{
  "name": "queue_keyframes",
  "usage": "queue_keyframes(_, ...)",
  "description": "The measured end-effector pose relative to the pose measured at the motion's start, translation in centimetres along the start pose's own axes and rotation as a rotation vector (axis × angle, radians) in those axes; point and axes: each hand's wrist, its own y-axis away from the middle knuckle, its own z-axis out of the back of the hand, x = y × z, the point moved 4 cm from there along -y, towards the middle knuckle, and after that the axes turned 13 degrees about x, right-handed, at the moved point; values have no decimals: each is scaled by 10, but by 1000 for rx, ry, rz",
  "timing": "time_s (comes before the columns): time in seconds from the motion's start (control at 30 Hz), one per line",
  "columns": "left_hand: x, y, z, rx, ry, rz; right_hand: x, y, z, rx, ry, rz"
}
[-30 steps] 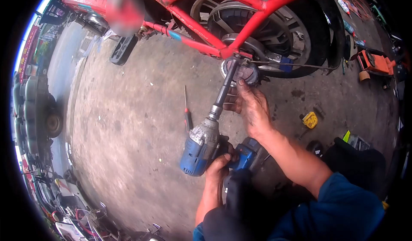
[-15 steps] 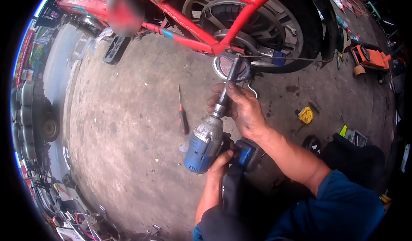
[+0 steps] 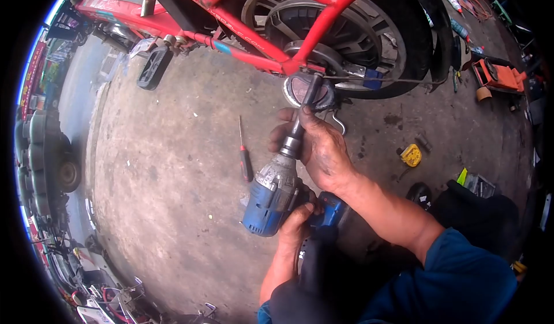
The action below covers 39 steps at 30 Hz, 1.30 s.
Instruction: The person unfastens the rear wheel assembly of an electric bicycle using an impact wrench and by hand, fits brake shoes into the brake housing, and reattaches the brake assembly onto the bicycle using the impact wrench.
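Observation:
A blue cordless impact wrench (image 3: 264, 208) with a worn metal nose points up toward the bike. My left hand (image 3: 299, 217) is closed round its handle, above the blue battery (image 3: 332, 210). A long dark socket extension (image 3: 311, 93) runs from its nose to the red bicycle frame (image 3: 288, 64) near the rear wheel hub. My right hand (image 3: 323, 148) curls round this shaft, thumb on top and fingers behind it. The shaft's tip meets the frame end close to the axle; the fastener there is hidden. Behind the shaft is a rounded metal part with a reddish face (image 3: 297, 88).
A screwdriver (image 3: 246, 163) lies on the concrete floor left of the wrench. The rear wheel (image 3: 412, 41) fills the upper right. A yellow tool piece (image 3: 411, 155), an orange tool (image 3: 497, 77) and bottles lie to the right. A black pedal (image 3: 153, 69) sticks out upper left.
The wrench and both hands have shifted slightly left and down. My right-hand fingers look more spread along the shaft. The blurred red-and-grey shape over the upper-left frame has gone.

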Motion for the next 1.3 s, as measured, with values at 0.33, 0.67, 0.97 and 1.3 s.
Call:
queue_keyframes(0.33, 5, 1, -8, -128, -112, -46, 6, 12, 14, -72, 282, -58)
queue_keyframes(0.67, 15, 0, 8, 11, -57, -56, 100, 71, 154, -776, 990, 726)
queue_keyframes(0.97, 19, 13, 28, 49, 186, -138, 134, 43, 158, -670, 1380, 737)
queue_keyframes(1.3, 23, 36, 64, -90, 259, -186, 63, 16, 232, -401, 923, 462)
